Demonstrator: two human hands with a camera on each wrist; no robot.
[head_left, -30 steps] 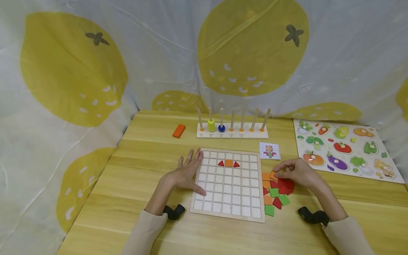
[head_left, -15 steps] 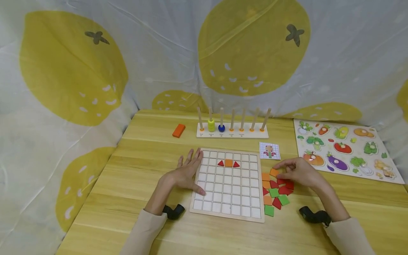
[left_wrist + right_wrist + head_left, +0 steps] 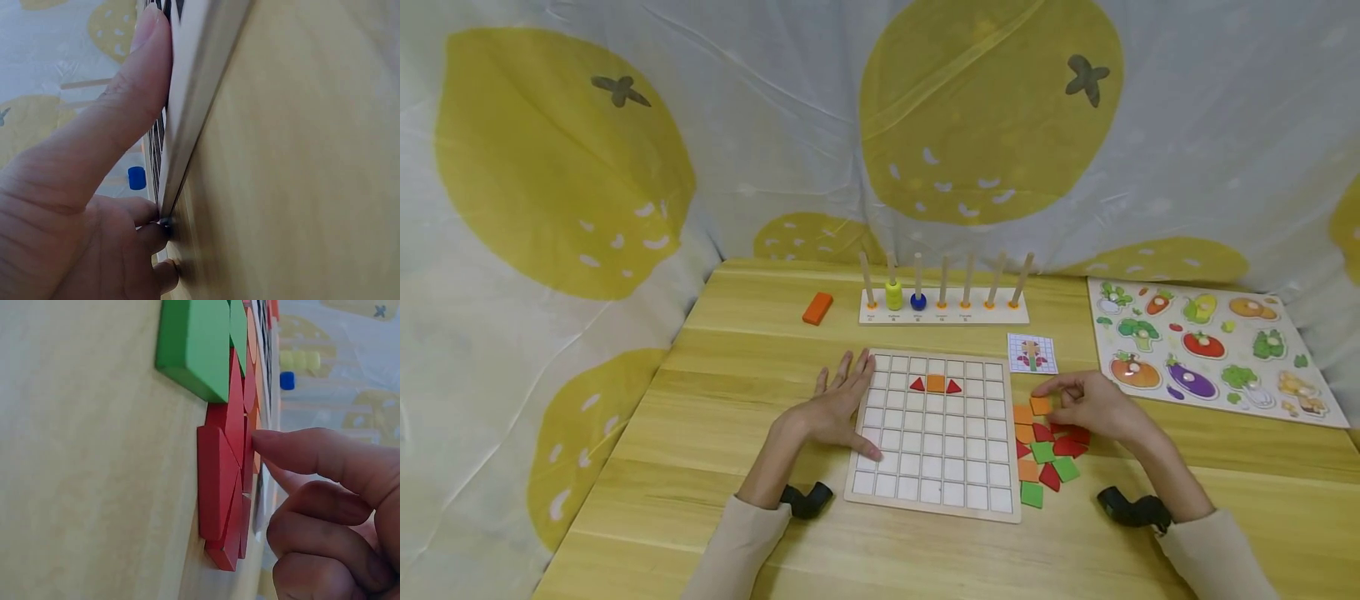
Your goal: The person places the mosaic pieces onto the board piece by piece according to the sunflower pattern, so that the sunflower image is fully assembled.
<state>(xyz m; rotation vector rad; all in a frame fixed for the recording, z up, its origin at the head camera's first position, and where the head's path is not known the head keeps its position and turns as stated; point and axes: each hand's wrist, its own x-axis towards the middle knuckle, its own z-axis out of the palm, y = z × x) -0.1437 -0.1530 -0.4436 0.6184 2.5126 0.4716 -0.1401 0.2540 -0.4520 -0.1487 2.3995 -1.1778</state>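
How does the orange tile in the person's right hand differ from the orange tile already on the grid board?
The orange tile in the hand is pinched by the right hand, just off the grid board; the placed orange tile lies flat in a cell. The held tile sits tilted above the loose pile; the placed one has a red triangle on each side. Both look orange and square.
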